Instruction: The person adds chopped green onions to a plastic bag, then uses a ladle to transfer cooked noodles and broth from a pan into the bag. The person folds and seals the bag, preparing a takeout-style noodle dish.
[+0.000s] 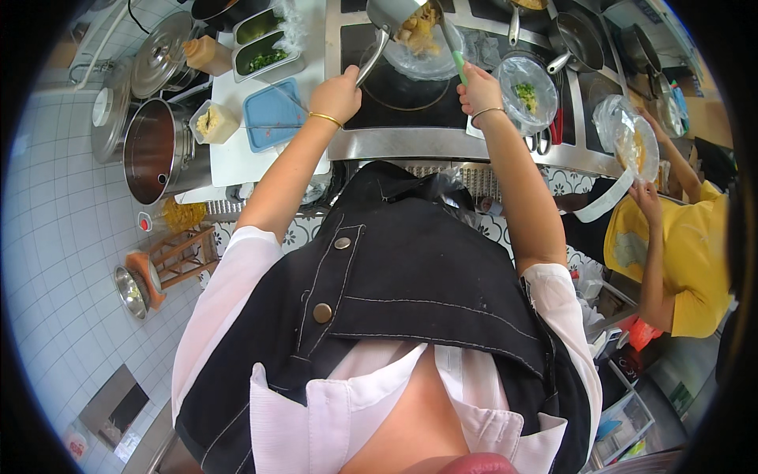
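Observation:
My left hand (335, 98) grips the metal handle of a saucepan (388, 9), which is tipped over a bowl lined with clear plastic (421, 70). Yellowish chunky food (418, 29) shows at the pan's mouth and in the bowl. In my right hand (482, 95) is a utensil with a green handle (459, 64), angled towards the food; its far end is partly cut off by the picture's top. Just right of that hand, another plastic-lined bowl (542, 109) holds chopped green onion (525, 93). Beneath the tipped pan and first bowl lies a black glass cooktop (405, 101).
At right, a person in a yellow shirt (681, 249) holds a plastic-lined bowl (645, 133). Frying pans (577, 44) sit at the back right. A blue tray (272, 115), steel containers with greens (266, 59) and a large steel pot (151, 154) stand left.

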{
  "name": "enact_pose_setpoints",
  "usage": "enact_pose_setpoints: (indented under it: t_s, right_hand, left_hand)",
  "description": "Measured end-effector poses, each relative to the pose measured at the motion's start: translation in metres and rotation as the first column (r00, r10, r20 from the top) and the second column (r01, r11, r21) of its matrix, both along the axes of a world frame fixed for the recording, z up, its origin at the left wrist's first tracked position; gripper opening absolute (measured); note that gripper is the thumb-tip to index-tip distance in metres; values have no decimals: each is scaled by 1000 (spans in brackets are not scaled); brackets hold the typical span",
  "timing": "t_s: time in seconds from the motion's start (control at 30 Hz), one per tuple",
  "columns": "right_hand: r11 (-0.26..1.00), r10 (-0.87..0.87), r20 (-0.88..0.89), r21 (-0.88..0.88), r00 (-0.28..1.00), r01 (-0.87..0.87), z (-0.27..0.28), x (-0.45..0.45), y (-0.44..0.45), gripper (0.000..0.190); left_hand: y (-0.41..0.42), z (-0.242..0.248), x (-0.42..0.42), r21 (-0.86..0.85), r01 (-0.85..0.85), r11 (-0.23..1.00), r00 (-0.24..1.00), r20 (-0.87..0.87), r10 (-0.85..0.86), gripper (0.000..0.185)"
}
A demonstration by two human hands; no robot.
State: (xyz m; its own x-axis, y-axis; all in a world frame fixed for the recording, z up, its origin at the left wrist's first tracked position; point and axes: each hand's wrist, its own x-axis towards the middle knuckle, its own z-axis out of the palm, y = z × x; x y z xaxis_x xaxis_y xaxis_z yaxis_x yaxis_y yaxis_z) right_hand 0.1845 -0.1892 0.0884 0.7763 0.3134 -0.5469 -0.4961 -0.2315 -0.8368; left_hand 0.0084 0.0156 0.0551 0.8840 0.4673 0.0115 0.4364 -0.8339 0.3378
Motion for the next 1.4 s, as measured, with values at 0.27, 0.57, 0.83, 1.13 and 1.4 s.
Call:
enact_pose_setpoints:
  t_s: [0.27,0.57,0.83,1.13,1.4]
  right_hand:
    - [910,313,690,-415,652,3,-37,-11,-40,32]
    - [821,522,745,-571,415,-7,-13,-38,-75,32]
    - [853,473,714,-518,516,-65,2,-16,-66,32]
    - [927,374,842,-339,389,-158,9,10,23,34]
    - [671,739,662,-739,124,-55,3,18,-43,35]
  left_hand:
    - [3,-7,-3,125,8,992,1000,-23,-5,21]
    - [-1,10,3,35,-92,995,996,3,92,23]
    - [14,12,-6,-116,-56,992,992,107,68,22]
    - [-3,5,-7,-464,23,886,975,205,82,23]
    - [-4,19,-13,-333,36,942,982,188,29,21]
